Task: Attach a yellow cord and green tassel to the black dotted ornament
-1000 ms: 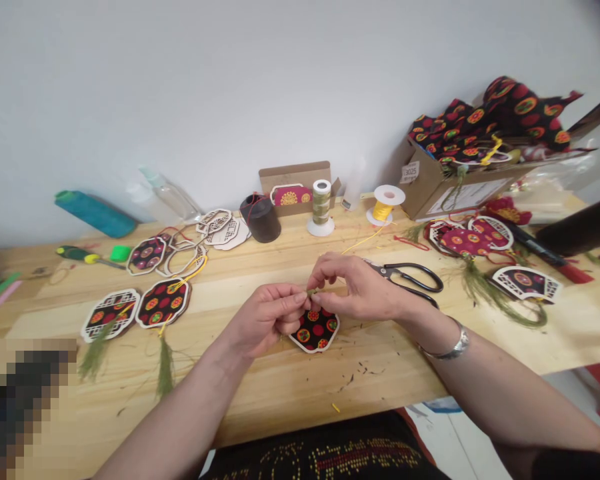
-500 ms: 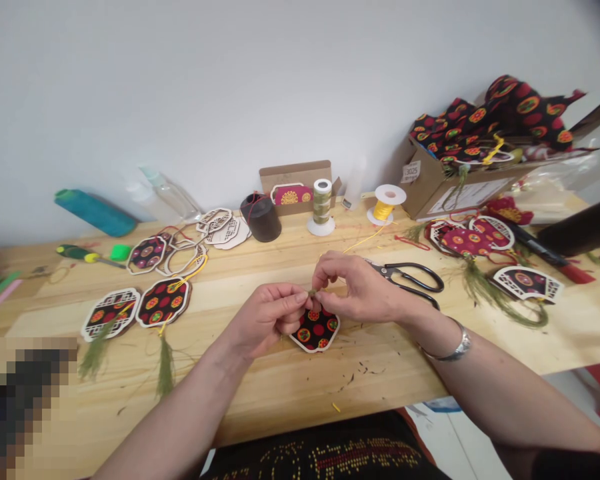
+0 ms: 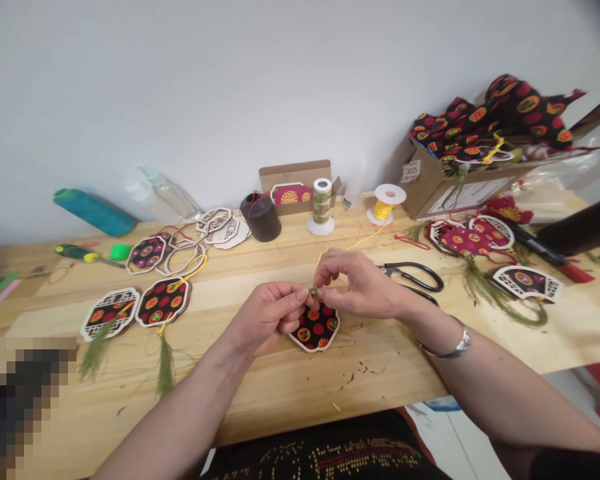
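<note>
My left hand (image 3: 267, 317) and my right hand (image 3: 355, 283) meet over the middle of the wooden table (image 3: 280, 380). Both pinch a small green tassel knot (image 3: 313, 291) between thumb and fingertips. A yellow thread (image 3: 360, 241) runs from the knot back to a yellow spool (image 3: 386, 203). Under the hands lies a black fabric ornament with red and orange dots (image 3: 316, 328), partly hidden by my fingers. My right wrist wears a silver bracelet (image 3: 455, 343).
Black scissors (image 3: 415, 275) lie right of my hands. Finished tasselled ornaments (image 3: 135, 308) sit at left, more (image 3: 480, 240) at right. A cardboard box of dotted fabric (image 3: 460, 173), green spool (image 3: 322, 203), dark spool (image 3: 261, 217), teal spool (image 3: 93, 212) and screwdriver (image 3: 83, 254) line the back.
My right hand has shifted slightly left and down towards the left hand, closing on the knot. Little else has moved.
</note>
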Tool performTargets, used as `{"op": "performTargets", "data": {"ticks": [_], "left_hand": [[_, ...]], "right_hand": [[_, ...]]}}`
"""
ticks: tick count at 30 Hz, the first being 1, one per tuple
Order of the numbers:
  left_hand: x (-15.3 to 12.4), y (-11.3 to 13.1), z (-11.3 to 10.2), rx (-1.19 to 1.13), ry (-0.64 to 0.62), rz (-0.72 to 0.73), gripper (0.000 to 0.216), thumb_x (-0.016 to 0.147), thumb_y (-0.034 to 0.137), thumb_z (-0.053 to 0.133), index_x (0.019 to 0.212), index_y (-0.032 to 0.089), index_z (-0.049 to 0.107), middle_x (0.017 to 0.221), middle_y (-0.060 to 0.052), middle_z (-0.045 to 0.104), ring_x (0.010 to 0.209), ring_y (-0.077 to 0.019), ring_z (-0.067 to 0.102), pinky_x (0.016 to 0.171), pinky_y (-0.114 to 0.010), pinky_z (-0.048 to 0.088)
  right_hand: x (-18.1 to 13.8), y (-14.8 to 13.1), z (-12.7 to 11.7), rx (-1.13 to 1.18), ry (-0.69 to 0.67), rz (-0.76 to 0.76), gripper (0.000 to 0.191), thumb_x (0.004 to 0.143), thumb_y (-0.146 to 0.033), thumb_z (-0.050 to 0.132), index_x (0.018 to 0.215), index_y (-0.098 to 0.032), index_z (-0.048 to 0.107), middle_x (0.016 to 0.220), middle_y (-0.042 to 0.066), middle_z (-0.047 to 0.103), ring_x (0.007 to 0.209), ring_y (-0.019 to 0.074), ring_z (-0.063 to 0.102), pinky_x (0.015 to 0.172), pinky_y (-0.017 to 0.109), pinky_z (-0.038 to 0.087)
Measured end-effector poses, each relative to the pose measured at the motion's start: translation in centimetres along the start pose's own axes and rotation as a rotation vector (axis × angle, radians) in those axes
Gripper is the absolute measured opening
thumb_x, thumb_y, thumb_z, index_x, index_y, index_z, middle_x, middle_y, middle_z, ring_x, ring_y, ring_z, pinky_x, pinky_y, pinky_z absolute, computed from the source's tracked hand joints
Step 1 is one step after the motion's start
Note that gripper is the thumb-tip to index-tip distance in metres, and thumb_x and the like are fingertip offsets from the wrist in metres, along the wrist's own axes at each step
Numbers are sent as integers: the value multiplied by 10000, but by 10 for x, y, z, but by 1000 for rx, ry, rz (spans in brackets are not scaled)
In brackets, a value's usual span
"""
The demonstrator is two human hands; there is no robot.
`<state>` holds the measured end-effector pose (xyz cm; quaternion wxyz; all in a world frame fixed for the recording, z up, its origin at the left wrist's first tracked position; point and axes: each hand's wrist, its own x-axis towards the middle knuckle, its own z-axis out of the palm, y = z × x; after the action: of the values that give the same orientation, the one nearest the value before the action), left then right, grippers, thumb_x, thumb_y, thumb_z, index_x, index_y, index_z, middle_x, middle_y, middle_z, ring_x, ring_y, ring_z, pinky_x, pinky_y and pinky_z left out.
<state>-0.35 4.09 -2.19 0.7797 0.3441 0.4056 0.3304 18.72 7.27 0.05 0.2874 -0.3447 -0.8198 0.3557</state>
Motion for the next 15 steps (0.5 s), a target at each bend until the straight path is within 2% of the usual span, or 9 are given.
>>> {"op": "performTargets", "data": {"ticks": [6,9,12,15], "left_hand": [[-1,0,2,5,30,16,207,709,295,716,682,92,690,443,85,287,405,-13,196,396,-164,125],[-1,0,1,7,65,42,207,693,288,724,682,83,699,434,86,287,404,-10,200,397,-159,139],[-1,3,1,2,123,66,218,670,278,734,669,63,696,457,59,366,406,0,200,389,-152,134],[0,6,0,-21,154,87,208,656,256,735,660,53,689,520,14,459,414,7,210,381,-147,131]], "right_hand": [[1,0,1,-15,-6,-13,54,709,-105,582,723,-126,629,721,14,589,699,116,517,685,250,409],[2,-2,-4,-65,-60,-17,68,746,-146,580,777,-136,639,766,26,613,741,129,537,714,260,423],[-4,-6,-17,-310,-103,37,139,796,-202,552,876,-143,649,872,70,634,853,182,551,779,311,426],[-20,-10,-31,-685,-170,187,173,795,-163,517,910,-131,642,898,116,637,910,248,550,799,363,418]]}}
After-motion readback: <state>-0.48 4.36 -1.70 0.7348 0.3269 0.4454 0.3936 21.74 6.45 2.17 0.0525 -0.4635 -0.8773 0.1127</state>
